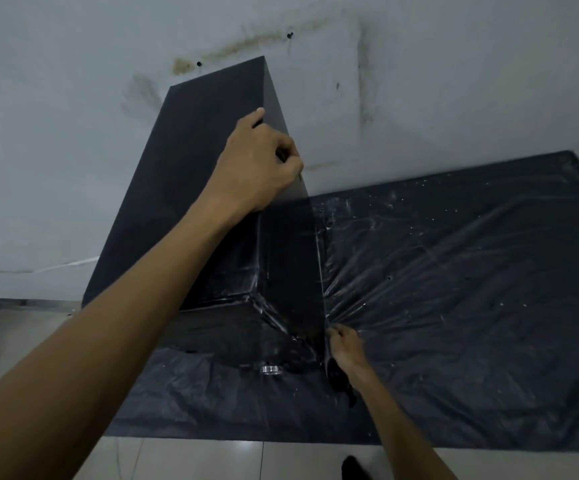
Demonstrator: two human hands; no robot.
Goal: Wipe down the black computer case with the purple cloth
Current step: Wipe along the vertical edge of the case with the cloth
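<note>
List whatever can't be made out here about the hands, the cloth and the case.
Head view only:
- The purple cloth: no purple shows; the dark bunch under the right hand is too dim to identify.
- The left hand: some fingertips are tucked out of sight over the computer case edge.
- A dark shape: cut off by the bottom edge.

dim, flat indoor light with a cool blue-grey cast, source could not be told. glare streaks ran across the plastic sheet [454, 271], faint sheen on the floor tile [239, 448]. black computer case [191, 174] went near featureless in shadow. heavy wide-angle stretch at the edges, left forearm [73, 375] ballooned and soft. whole frame slightly smeared, right hand [345, 344] a bit blurred.
</note>
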